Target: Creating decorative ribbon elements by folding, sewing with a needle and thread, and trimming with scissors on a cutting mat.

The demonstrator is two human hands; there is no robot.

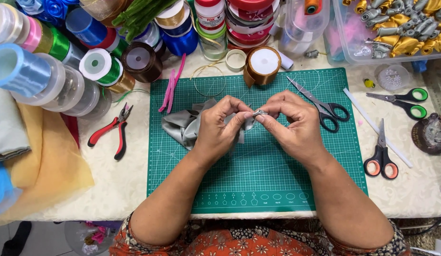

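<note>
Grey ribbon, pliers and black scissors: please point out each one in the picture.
Grey ribbon (180, 125), head view, on the folded bunch left of the hands.
Pliers (117, 132), head view, on the red handles near the pivot.
Black scissors (324, 106), head view, near the pivot above the handles.

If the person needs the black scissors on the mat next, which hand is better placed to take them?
Probably the right hand: the black scissors lie just beside it on the green mat. The left hand is farther away and pinches the grey ribbon.

Head camera, looking steeply down, close over cutting mat
</note>
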